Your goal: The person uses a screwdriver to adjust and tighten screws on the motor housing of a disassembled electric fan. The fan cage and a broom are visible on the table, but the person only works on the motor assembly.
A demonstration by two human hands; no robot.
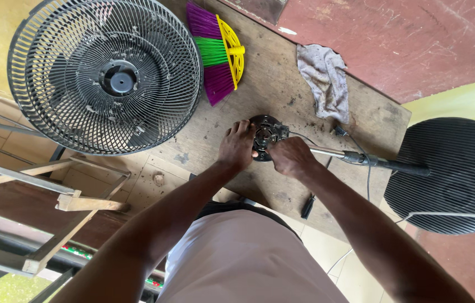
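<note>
No packages, labels, signs or screens are visible anywhere in the head view. Nothing on the wooden board, the floor or the surrounding surfaces shows a printed wrapper, sticker, placard or display.

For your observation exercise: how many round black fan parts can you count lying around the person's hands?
3: the fan grille at upper left, the small motor housing under both hands at centre, and the round fan base at right. Others may lie outside the view.
</note>
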